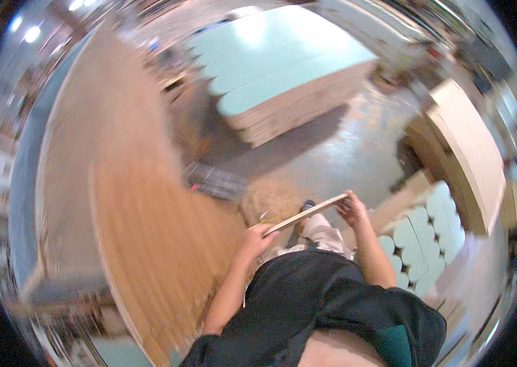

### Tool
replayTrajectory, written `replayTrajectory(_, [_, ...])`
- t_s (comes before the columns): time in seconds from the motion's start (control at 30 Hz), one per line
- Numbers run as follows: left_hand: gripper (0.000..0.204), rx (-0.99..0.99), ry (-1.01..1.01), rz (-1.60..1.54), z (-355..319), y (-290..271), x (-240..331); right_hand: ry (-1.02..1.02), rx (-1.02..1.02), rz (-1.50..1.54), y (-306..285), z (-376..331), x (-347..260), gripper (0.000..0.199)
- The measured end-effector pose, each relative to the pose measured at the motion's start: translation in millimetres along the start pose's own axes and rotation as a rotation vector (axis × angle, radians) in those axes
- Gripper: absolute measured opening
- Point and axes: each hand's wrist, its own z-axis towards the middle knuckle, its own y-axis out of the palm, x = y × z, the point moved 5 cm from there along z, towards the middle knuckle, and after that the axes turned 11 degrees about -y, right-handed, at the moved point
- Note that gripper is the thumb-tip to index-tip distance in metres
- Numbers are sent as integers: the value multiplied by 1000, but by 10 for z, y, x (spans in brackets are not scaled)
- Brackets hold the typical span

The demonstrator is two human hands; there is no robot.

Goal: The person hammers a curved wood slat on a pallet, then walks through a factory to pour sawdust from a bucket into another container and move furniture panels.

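A narrow, light-coloured wooden board (305, 214) spans the space in front of my body, seen nearly edge-on and slanting up to the right. My left hand (257, 240) grips its left end, and my right hand (351, 210) is closed round the right end. Some fingers are hidden behind the board, and motion blurs the picture. Close to my left forearm lies a broad brown wooden surface with parallel lines (160, 244). Pale green pieces with rounded ends (416, 243) are stacked just beyond my right forearm.
Ahead stands a large stack of boards with a pale green top (283, 58) and a scalloped left edge. On the floor between it and the brown surface sits a dark crate-like object (217, 181). A beige panel (469, 150) tops a stack at the right.
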Motion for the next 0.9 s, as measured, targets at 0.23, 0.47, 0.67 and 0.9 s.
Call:
replayTrajectory(0.23, [38,-84,-56,154,1220,285,775,23,96,37,-262,799,-514,33])
replayTrajectory(0.47, [42,-225,-20,409,3027,868,2441,117,316,158,-1110,1940,-1450,36])
replayTrajectory(0.67, [42,-239,107,398,4330,1328,3906,-19,393,208,-1307,2725,-2894,40])
replayTrajectory(0.9, [46,-251,94,311,5984,2148,4860,-224,391,210,-1593,3889,-4615,30])
